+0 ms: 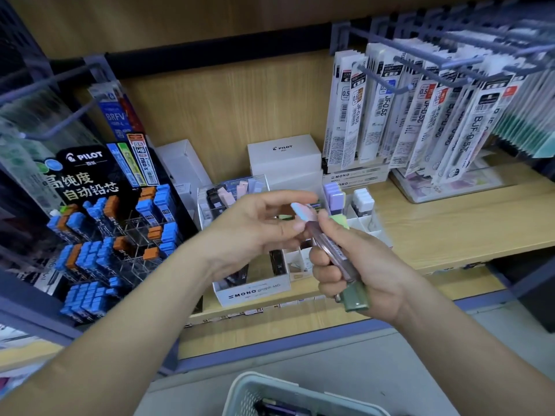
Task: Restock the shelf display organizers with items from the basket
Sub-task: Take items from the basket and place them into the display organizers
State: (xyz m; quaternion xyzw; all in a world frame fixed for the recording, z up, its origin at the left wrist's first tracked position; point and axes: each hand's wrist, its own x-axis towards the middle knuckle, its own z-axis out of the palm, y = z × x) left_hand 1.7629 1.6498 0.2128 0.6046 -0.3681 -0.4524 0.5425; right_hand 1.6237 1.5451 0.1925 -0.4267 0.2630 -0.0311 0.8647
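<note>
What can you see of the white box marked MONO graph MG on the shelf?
The white box, cardboard by its look, stands open-topped near the front edge of the wooden shelf. Its low front wall reads MONO graph MG. Dark cases stand inside, leaning. The left hand hides its back part.

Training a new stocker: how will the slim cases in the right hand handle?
The cases look like rigid plastic, so probably stiff and light. Their glossy sides may slip, since the right hand grips several at once. The left hand pinches one cap, which might pull off.
</note>
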